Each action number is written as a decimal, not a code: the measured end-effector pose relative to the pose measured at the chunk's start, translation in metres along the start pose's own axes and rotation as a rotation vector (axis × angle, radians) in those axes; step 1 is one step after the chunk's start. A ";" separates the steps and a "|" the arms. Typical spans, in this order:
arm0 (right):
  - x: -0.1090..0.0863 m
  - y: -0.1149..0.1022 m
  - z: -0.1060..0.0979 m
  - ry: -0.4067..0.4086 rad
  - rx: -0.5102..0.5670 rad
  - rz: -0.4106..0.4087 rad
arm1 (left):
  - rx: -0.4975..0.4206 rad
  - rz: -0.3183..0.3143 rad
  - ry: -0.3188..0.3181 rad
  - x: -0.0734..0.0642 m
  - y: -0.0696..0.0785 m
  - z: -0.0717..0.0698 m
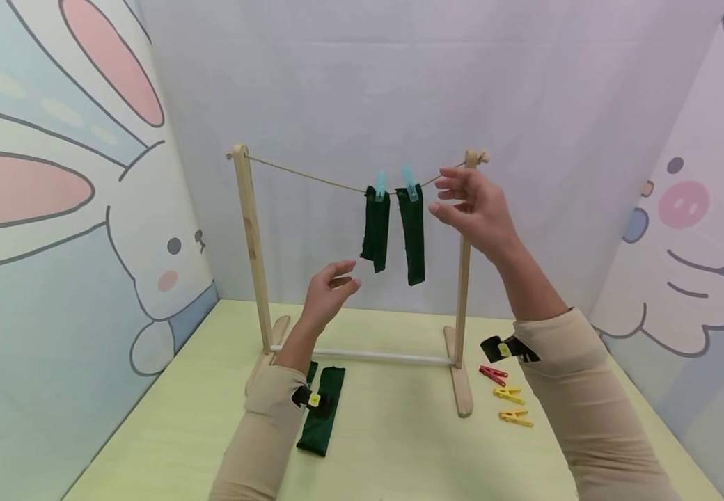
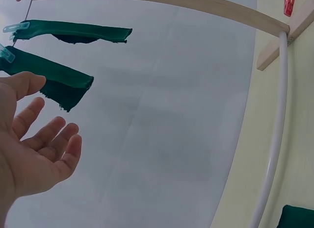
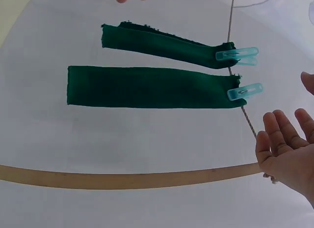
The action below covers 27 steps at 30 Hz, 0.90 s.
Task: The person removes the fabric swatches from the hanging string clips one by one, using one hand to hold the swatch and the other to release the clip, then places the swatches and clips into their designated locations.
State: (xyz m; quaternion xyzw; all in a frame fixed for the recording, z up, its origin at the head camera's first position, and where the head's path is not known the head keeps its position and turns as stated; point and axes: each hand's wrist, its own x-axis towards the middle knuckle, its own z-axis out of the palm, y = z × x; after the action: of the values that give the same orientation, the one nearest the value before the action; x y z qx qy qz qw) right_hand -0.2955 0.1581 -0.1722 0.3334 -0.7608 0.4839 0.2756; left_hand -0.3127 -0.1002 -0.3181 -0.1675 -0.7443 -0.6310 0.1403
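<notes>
Two dark green cloth strips, the left one [image 1: 376, 233] and the right one [image 1: 414, 240], hang side by side from a thin rope [image 1: 308, 172]. A light blue clothespin clips each: one pin [image 1: 381, 186] on the left strip, another pin [image 1: 410, 186] on the right. My left hand [image 1: 329, 296] hovers below and left of the left strip, fingers relaxed and holding nothing. Beside the rope's right part, to the right of the right strip, my right hand [image 1: 477, 209] is raised with loosely bent fingers. The right wrist view shows nothing in that hand [image 3: 289, 152].
The rope spans a wooden stand with a left post [image 1: 250, 243], a right post [image 1: 464, 299] and a white crossbar [image 1: 362, 355]. Another green strip [image 1: 318, 438] lies on the table, with more green cloth partly hidden behind my left forearm. A red clothespin [image 1: 493, 375] and yellow clothespins [image 1: 515, 418] lie right.
</notes>
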 end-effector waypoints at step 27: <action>0.043 0.000 0.039 0.033 -0.049 -0.055 | -0.119 -0.052 -0.017 0.043 -0.014 0.028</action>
State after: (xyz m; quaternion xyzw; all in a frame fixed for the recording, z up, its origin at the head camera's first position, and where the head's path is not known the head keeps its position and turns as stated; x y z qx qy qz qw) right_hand -0.3261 0.1117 -0.1556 0.3393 -0.7583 0.4627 0.3096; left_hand -0.3571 -0.0711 -0.3171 -0.1617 -0.7108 -0.6760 0.1074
